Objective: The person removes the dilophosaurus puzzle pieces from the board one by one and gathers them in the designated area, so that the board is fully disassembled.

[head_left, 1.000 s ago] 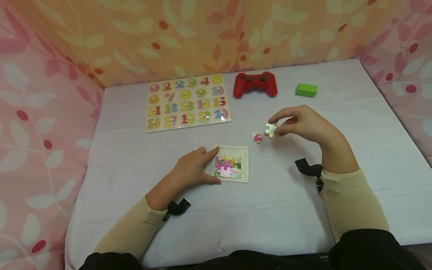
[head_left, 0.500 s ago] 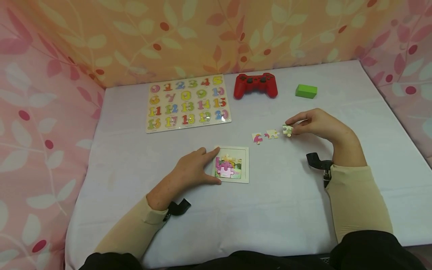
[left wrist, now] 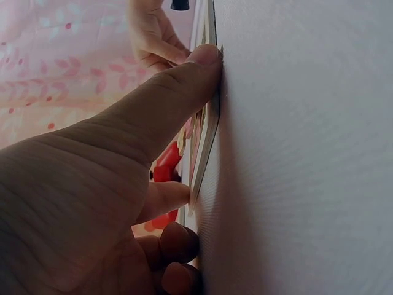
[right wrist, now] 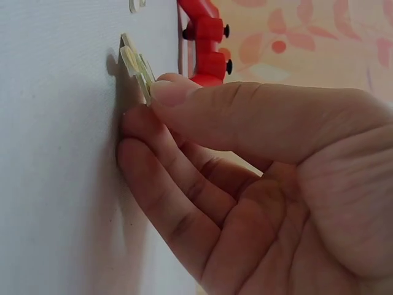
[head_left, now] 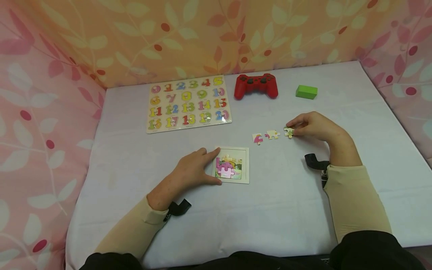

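My left hand [head_left: 190,168] holds the left side of a small square jigsaw tray [head_left: 246,165], thumb near its front corner and index finger near its back corner. Several joined pieces [head_left: 227,168], pink and green, lie inside the tray's lower left part. In the right wrist view, a jigsaw piece [right wrist: 134,61] is pinched between the thumb and fingers of my right hand [right wrist: 245,160], tilted close to the tablecloth. Left of this hand, two loose jigsaw pieces lie on the cloth: a pink and white one [head_left: 257,138] and a pale yellow one [head_left: 272,134].
Behind the tray lies a wooden number board [head_left: 189,105]. A red game controller [head_left: 255,86] and a green block [head_left: 306,92] stand farther back on the white tablecloth [head_left: 270,217]. Patterned fabric walls [head_left: 209,37] surround the table at the back and sides.
My right hand has moved right, leaving the pale yellow piece on the cloth beside the pink one. It now holds another piece, lowered close to the cloth. My left hand stays put.
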`<action>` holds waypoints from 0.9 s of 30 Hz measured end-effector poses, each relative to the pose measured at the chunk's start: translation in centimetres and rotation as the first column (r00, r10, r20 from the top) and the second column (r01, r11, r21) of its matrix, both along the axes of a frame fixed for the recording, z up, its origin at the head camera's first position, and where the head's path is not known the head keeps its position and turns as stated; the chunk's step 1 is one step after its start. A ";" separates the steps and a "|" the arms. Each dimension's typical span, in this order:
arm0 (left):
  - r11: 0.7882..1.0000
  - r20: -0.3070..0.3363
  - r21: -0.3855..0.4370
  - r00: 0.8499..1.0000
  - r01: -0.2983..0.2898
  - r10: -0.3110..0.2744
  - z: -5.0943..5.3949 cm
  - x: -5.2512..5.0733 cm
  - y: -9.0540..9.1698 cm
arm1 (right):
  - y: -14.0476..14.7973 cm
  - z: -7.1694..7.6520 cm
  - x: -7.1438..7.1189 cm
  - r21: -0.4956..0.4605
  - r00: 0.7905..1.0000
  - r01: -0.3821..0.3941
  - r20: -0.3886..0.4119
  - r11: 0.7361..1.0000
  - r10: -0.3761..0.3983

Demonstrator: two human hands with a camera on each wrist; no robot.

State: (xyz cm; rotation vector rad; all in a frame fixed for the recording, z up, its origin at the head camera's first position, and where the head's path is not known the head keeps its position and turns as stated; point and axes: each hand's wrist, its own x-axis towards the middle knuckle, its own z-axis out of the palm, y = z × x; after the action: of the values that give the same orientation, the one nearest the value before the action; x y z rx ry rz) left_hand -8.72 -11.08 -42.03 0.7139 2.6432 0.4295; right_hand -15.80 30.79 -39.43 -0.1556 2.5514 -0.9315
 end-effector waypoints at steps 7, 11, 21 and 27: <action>1.000 -0.003 0.004 1.000 -0.001 0.001 -0.1 0.0 0.0 | -0.1 0.3 0.1 0.010 1.000 0.015 -0.013 1.000 -0.015; 1.000 -0.003 0.005 1.000 -0.001 0.001 -0.1 0.0 0.0 | -0.4 1.3 0.5 0.028 0.999 0.038 -0.031 0.999 -0.037; 1.000 -0.009 -0.003 1.000 -0.001 0.001 -0.2 0.0 0.1 | -2.9 5.0 2.4 -0.072 0.976 -0.003 -0.219 0.997 -0.012; 1.000 0.004 0.004 1.000 -0.004 0.003 -0.1 0.0 0.1 | -5.5 6.3 3.9 -0.169 0.933 -0.101 -0.358 0.980 0.034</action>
State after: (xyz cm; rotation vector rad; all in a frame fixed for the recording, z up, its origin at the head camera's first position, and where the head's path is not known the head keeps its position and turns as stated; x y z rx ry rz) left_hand -8.69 -11.00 -42.18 0.7092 2.6414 0.4366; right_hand -11.86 25.31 -33.10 -0.5066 2.7534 -1.2076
